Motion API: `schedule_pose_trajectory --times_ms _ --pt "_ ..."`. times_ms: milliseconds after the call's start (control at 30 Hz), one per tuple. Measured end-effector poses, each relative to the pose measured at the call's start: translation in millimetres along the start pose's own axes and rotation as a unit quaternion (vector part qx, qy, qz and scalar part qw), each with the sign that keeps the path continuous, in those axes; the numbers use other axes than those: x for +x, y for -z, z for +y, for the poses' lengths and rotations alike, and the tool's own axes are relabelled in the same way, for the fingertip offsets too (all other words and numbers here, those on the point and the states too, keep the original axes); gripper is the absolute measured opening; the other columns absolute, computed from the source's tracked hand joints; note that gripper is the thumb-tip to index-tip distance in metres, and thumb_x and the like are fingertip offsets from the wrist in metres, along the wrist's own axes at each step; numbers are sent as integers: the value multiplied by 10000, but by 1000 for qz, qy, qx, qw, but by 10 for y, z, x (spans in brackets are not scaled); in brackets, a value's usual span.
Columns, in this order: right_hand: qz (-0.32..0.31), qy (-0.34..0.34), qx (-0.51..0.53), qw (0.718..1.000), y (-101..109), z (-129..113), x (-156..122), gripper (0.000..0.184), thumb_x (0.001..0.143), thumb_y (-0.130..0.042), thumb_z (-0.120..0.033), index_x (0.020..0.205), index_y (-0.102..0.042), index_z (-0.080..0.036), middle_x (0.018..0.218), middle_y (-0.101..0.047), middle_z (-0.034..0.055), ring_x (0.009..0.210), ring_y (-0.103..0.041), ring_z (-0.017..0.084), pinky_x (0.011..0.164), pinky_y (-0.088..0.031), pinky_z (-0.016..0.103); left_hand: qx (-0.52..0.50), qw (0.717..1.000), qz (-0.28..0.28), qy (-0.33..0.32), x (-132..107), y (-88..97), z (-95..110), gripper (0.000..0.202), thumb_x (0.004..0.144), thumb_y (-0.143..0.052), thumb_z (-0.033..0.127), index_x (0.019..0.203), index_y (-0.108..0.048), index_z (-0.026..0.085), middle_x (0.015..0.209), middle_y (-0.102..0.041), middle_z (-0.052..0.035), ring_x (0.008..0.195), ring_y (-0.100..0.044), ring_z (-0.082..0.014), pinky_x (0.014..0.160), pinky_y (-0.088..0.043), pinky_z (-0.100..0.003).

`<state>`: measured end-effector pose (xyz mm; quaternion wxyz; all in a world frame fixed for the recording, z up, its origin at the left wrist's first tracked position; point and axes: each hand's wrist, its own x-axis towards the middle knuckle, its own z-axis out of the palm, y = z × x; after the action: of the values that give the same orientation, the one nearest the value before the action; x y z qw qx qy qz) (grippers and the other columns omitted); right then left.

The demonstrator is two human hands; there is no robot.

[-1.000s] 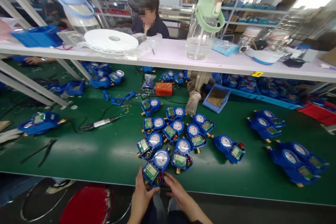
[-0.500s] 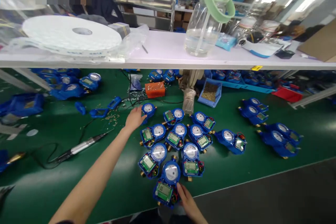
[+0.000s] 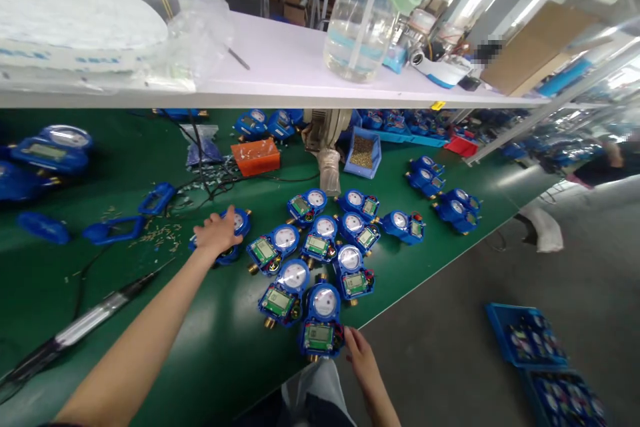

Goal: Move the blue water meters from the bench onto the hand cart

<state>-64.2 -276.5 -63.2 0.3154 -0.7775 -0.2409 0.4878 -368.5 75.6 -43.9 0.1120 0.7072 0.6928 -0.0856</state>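
Several blue water meters with white dials and green screens lie clustered on the green mat. My left hand reaches far out and lies over the leftmost meter of the cluster, fingers curled on top of it. My right hand rests at the table's front edge, fingertips touching the right side of the nearest meter. Its fingers are partly bent and hold nothing that I can see.
An electric screwdriver with its cable lies at the left front. Blue covers, loose screws, an orange box and a blue bin of brass parts sit further back. A white shelf carries a water jug. Blue crates stand on the floor.
My left hand has dragged the far-left meter toward the left and a little nearer. My right hand stays by the nearest meter. The view has swung to the right.
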Motion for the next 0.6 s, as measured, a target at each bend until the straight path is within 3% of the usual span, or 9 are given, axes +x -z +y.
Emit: schedule_pose_trajectory --times_ms 133,200,267,333,433,500,600 --pt "93 72 -117 986 42 -54 -235 440 779 -516 -490 1028 -635 -147 1120 -657 170 1085 -594 311 987 -433 452 24 1000 -5 3 -719 -305 -450 900 740 -533 486 1488 -151 164 1226 -442 -269 1110 -474 -447 848 -382 -570" --pt "149 137 -159 966 60 -190 -368 399 800 -514 -451 1046 -625 -158 1189 -611 168 1159 -538 312 1035 -384 465 20 999 -23 -31 -1116 -446 -699 881 746 -516 474 1491 -161 168 1211 -460 -250 1104 -487 -434 858 -387 -559" --pt "155 191 -169 954 27 -411 -493 361 845 -478 -427 1073 -608 -180 1212 -592 143 1183 -514 289 1049 -366 454 7 993 -46 -104 -1506 -551 -920 838 736 -535 400 1486 -219 201 1216 -487 -214 1103 -510 -396 928 -352 -567" --pt "87 219 -154 960 -101 -663 -591 324 878 -451 -414 1067 -602 -198 1154 -623 112 1116 -556 255 1005 -406 416 -10 978 -72 -198 -1869 -601 -1079 854 667 -605 275 1463 -296 279 1286 -493 -165 1165 -496 -365 1045 -222 -601" --pt "-99 230 -112 962 -507 -937 -658 281 882 -474 -400 1024 -620 -205 1041 -668 78 972 -620 215 891 -474 350 -81 936 -113 -323 -2320 -575 -1158 732 673 -604 133 1345 -473 391 1389 -486 -71 1322 -386 -319 1108 10 -619" --pt "-219 222 -84 946 -884 -992 -637 272 860 -518 -405 1004 -637 -208 1009 -679 67 938 -633 211 843 -489 330 -160 913 -127 -354 -2536 -525 -1141 533 780 -515 97 1203 -599 412 1377 -521 -24 1374 -329 -270 1115 39 -614" --pt "-316 200 -62 926 -1492 -951 -518 284 818 -577 -438 973 -657 -214 973 -685 59 948 -627 225 863 -473 349 -253 897 -108 -345 -2764 -472 -1143 510 830 -464 56 1113 -646 439 1380 -524 12 1401 -281 -229 1132 31 -589"
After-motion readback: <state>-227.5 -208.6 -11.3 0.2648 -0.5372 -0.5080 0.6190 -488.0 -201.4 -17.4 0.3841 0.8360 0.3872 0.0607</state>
